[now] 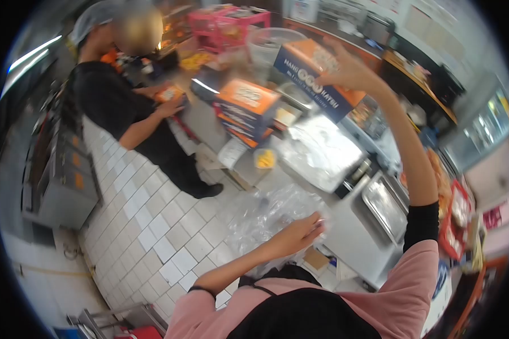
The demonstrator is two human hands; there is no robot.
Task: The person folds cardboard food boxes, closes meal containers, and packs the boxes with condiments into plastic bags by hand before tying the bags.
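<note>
Blue-orange box (311, 86), partly behind spread right hand (352, 73) — left hand (301, 231) pinching blurred clear bag (266, 216).

Orange-topped navy cardboard box (247, 110), white lettering on side. Right of box: orange-and-navy cardboard carton (306, 76), white lettering. Behind box: bright pink plastic rack (227, 24). Left of box: co-worker's black shirt (104, 96).
</note>
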